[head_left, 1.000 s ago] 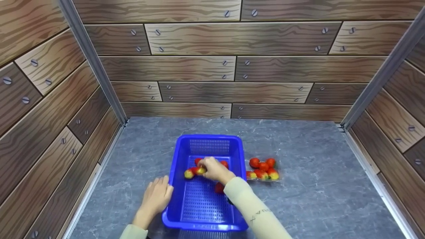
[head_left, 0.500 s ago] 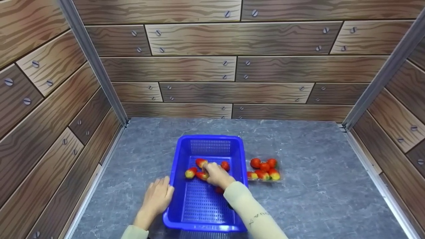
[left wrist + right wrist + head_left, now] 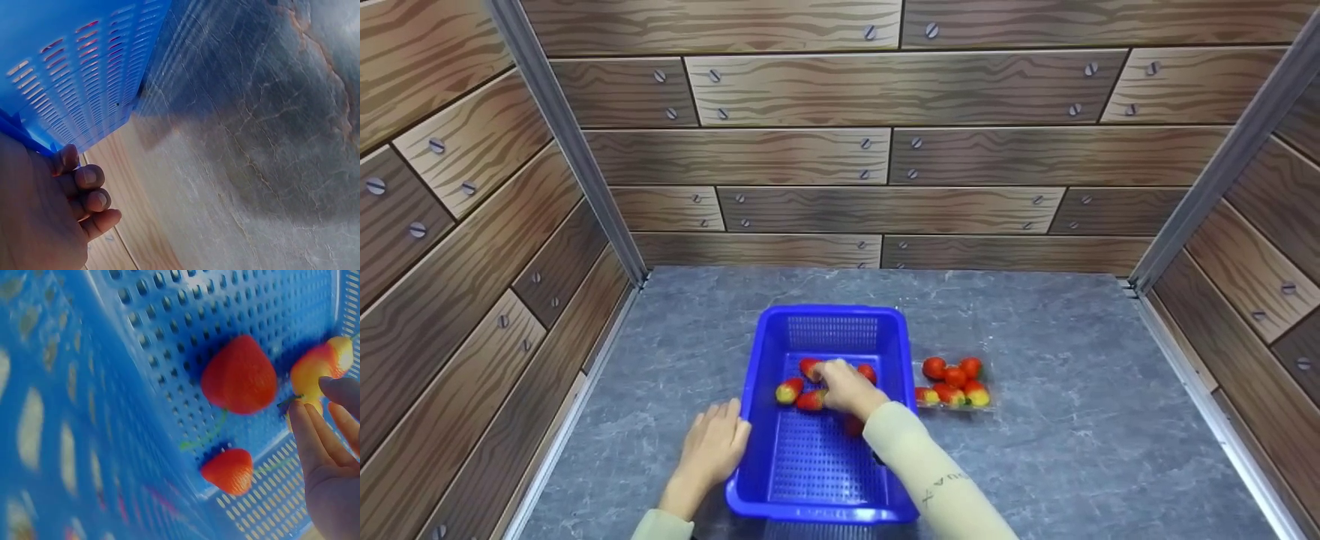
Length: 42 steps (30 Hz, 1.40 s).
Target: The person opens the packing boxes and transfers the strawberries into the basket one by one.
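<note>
My left hand [image 3: 717, 442] holds the left rim of the blue plastic basket [image 3: 750, 465]; its fingers curl loosely below the rim in the left wrist view. My right hand [image 3: 847, 388] reaches down into the basket, thumb and fingertips closing at the yellow end of a red-and-yellow strawberry [image 3: 306, 377]. Close to these fingertips lie more such strawberries, one at the left [image 3: 790, 391]. In the right wrist view, a large red strawberry [image 3: 241, 377] and a smaller red strawberry [image 3: 229, 471] lie on the perforated bottom. The right forearm hides part of the basket.
To the basket's right, a clear plastic tray [image 3: 988, 405] holds several strawberries [image 3: 955, 376], red ones behind red-and-yellow ones. The grey marbled tabletop [image 3: 1080, 390] is enclosed by wood-patterned walls [image 3: 810, 154] at the back and sides.
My right hand has shifted slightly within the basket. The strawberry beside its fingertips has turned and now lies lower, apart from the left one. My left hand stays at the rim.
</note>
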{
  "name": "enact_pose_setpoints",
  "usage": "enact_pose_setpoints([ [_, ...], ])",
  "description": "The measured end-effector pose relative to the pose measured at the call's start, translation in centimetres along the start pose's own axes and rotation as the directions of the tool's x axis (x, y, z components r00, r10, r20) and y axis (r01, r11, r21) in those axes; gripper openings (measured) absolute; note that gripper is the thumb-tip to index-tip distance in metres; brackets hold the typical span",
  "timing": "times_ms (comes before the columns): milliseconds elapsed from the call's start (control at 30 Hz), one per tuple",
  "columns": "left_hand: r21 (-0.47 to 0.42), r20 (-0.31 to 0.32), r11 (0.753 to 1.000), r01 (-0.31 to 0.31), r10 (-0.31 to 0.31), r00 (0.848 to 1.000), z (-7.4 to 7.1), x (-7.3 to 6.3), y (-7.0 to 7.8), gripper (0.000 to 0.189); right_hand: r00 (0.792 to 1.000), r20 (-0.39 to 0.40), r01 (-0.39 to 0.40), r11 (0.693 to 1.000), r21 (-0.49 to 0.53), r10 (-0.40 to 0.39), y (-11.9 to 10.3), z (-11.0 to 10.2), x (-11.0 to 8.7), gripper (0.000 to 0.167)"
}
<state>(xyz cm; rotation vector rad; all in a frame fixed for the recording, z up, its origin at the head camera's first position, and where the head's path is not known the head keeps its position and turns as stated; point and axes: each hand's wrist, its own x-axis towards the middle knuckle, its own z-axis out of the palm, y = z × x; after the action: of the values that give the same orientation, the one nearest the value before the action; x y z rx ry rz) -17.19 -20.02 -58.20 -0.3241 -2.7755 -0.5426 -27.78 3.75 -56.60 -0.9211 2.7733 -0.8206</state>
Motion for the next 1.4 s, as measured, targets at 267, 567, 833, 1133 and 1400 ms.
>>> enact_pose_setpoints([
  [267,-0.004,0.002,1.0,0.008,-0.008,1.0,0.0,-0.1,0.0,0.015,0.999,0.028,0.024,0.998,-0.052,-0.023,-0.9,-3.2,0.9,0.032],
  [567,-0.004,-0.008,1.0,0.004,-0.004,1.0,0.0,-0.2,-0.1,0.012,0.999,-0.02,0.036,0.997,-0.075,-0.038,0.5,-7.4,0.8,0.03],
  [833,-0.001,-0.011,1.0,-0.009,0.009,1.0,0.1,-0.3,0.1,0.011,0.996,-0.09,-0.013,0.993,-0.121,0.003,3.3,-11.5,-0.3,0.029],
  [1133,-0.013,-0.013,1.0,0.005,-0.005,1.0,0.0,-0.2,-0.1,0.01,0.99,-0.127,-0.072,0.988,-0.138,0.054,6.5,-13.8,-2.6,0.029],
  [1400,-0.029,-0.002,1.0,0.007,-0.007,1.0,0.0,-0.1,0.0,0.011,0.988,-0.144,-0.07,0.988,-0.137,0.05,9.8,-13.4,-5.4,0.027],
])
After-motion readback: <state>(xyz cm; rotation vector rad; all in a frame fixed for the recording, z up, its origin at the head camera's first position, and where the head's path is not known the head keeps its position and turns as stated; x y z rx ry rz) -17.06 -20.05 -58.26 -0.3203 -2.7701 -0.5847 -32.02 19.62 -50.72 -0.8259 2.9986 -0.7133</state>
